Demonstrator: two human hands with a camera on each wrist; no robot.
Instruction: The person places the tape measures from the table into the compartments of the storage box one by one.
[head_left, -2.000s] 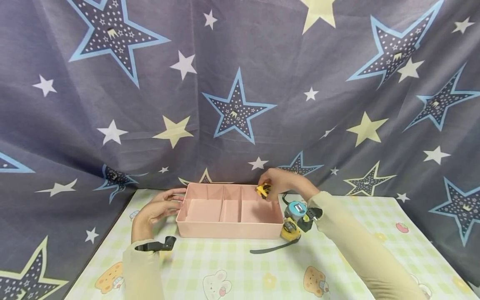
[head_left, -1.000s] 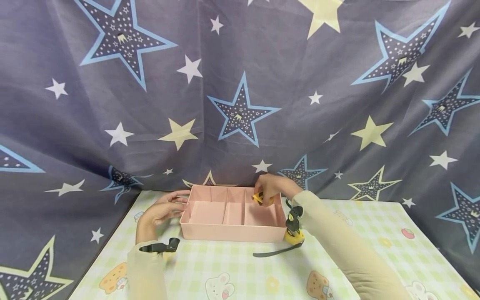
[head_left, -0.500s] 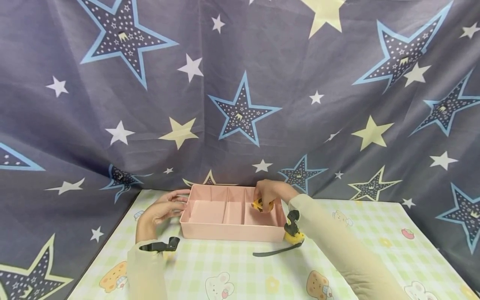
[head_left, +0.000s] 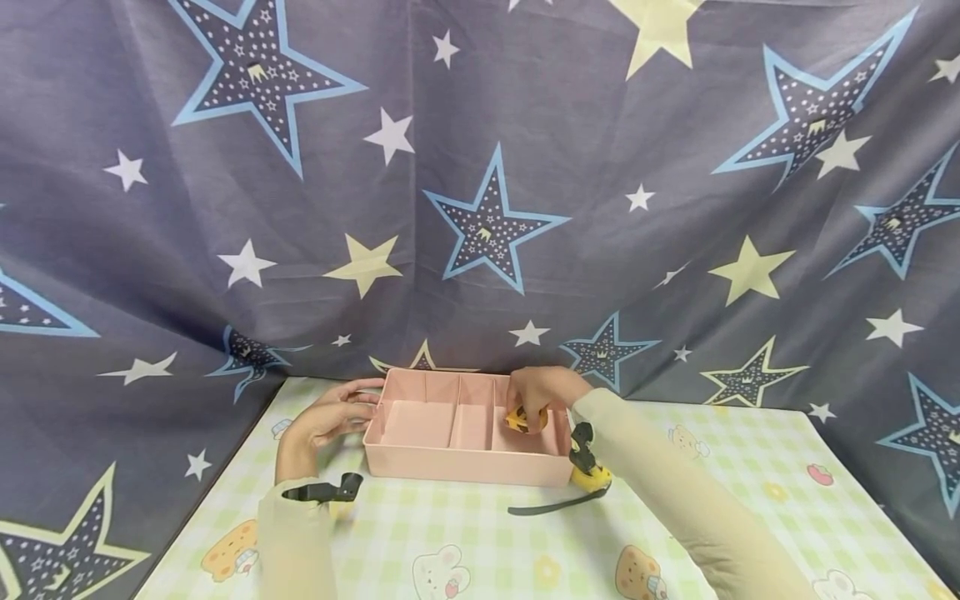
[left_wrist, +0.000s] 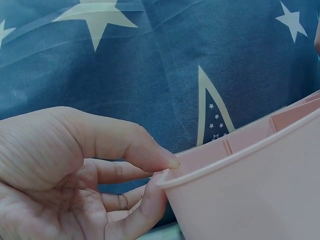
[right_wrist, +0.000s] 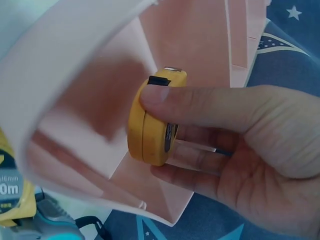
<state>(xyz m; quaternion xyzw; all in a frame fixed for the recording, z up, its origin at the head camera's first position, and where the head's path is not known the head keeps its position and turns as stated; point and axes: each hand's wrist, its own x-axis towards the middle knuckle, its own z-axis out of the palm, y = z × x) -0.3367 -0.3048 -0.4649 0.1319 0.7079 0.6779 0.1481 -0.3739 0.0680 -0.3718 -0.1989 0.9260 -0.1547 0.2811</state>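
A yellow tape measure point(right_wrist: 145, 125) with a black lock button is gripped by my right hand point(head_left: 546, 393), thumb on its edge and fingers behind. Hand and tape measure are inside the right compartment of the pink divided storage box point(head_left: 465, 465). Whether the tape measure touches the compartment floor, I cannot tell. At the box's left end my left hand point(head_left: 330, 419) pinches a corner of the rim. In the left wrist view its thumb point(left_wrist: 167, 159) lies on the rim, with fingers against the outer wall.
Right of the box stands a larger yellow tape measure point(head_left: 594, 478) with a black strap point(head_left: 555, 506), partly hidden by the right wrist camera. Beside it, a grey and teal device point(right_wrist: 60, 231) shows in the right wrist view. A starred curtain point(head_left: 480, 208) hangs directly behind the table.
My right hand has carried the yellow tape measure from above the box's back rim down into the right compartment. My left hand has stayed at the left corner. The head view has shifted slightly.
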